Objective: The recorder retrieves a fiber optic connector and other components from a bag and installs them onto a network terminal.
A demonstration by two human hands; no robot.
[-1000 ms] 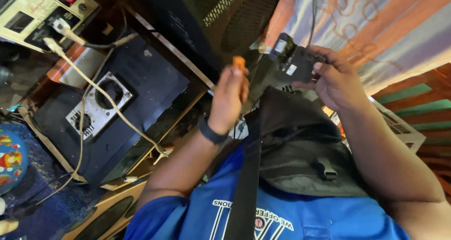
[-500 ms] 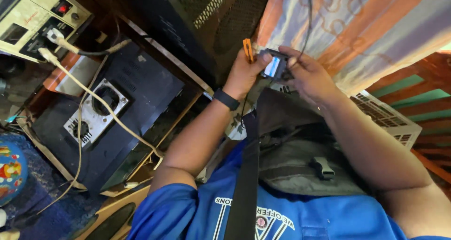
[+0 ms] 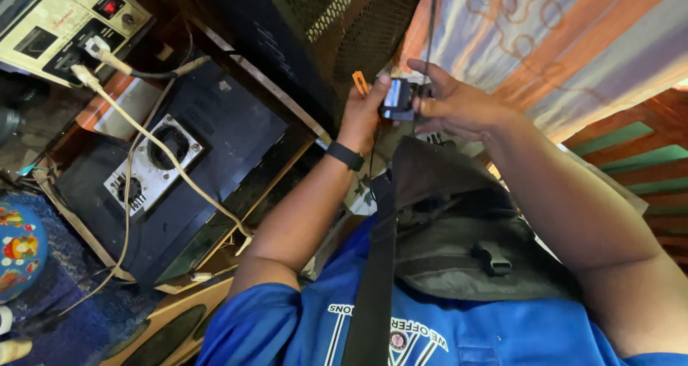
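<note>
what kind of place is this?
Probably a home corner or small electronics repair spot: a black amplifier-like box with fans, a beige power unit with plugged-in cables, a mesh-fronted speaker cabinet and a striped curtain.

the small black device [image 3: 396,99] sat between both hands, the left hand [image 3: 363,115] left of it and the right hand [image 3: 459,107] right of it. an orange-handled tool [image 3: 360,83] stood just left of the device. a bag [image 3: 459,223] lay below them, a speaker cabinet [image 3: 315,29] above-left.

Striped curtain [image 3: 573,44], blue patterned floor covering [image 3: 64,294]
</note>
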